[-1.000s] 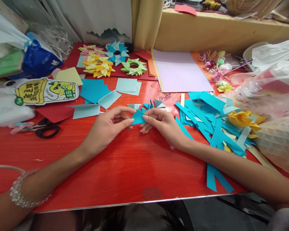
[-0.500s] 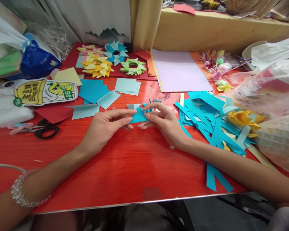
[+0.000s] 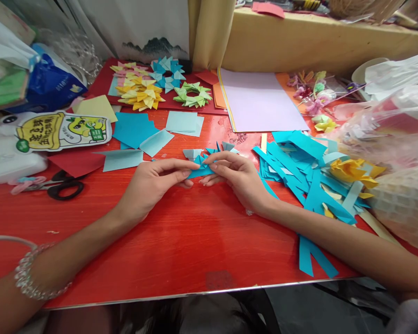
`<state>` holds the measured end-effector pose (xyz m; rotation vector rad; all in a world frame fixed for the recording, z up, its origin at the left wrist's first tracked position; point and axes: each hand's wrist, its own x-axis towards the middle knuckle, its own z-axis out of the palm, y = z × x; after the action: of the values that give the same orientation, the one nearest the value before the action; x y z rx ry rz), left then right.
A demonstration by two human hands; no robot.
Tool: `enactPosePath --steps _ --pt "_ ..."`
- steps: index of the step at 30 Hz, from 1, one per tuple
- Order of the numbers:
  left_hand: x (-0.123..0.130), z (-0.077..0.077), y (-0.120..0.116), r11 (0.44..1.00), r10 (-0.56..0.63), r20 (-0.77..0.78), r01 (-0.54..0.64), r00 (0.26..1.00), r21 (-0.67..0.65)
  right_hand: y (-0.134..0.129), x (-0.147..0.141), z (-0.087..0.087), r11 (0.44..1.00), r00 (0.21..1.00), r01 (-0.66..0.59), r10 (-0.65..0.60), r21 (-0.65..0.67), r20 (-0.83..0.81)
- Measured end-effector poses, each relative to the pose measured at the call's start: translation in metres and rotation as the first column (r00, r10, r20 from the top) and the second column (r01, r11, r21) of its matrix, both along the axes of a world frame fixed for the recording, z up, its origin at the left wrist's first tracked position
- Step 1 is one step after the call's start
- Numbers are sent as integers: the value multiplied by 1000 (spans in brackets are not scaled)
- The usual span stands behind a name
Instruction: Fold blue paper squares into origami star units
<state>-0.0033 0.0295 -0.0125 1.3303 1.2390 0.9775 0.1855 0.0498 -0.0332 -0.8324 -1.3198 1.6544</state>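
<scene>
Between my two hands is a small folded piece of blue paper (image 3: 201, 172), held just above the red table. My left hand (image 3: 160, 178) pinches its left end between thumb and forefinger. At the other end, my right hand (image 3: 233, 171) grips it with thumb and fingers, the forefinger bent over its top edge. Small folded paper pieces (image 3: 192, 154) in pale and bright blue lie just behind my fingers. Farther left are pale blue squares (image 3: 123, 160) and bright blue squares (image 3: 132, 130) of paper.
Blue paper strips (image 3: 299, 171) are heaped to the right. Black-handled scissors (image 3: 65, 189) lie at left, beside a printed pouch (image 3: 62, 131). Folded paper rings (image 3: 192, 95) and a stack of lilac sheets (image 3: 261, 102) are at the back. Plastic bags (image 3: 397, 130) crowd the right side.
The blue paper's top has changed from a fairly flat face to raised, folded points between my fingertips. Both hands stay in nearly the same place.
</scene>
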Motion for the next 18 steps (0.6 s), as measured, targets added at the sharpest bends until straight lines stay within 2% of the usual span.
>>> enactPosePath --steps 8,18 --pt "2 -1 -1 998 -49 64 51 997 -36 -1 0 -1 1000 1000 9 -9 15 -17" --pt "3 0 -2 998 -39 89 43 995 -38 -1 -1 0 999 998 24 -26 23 52"
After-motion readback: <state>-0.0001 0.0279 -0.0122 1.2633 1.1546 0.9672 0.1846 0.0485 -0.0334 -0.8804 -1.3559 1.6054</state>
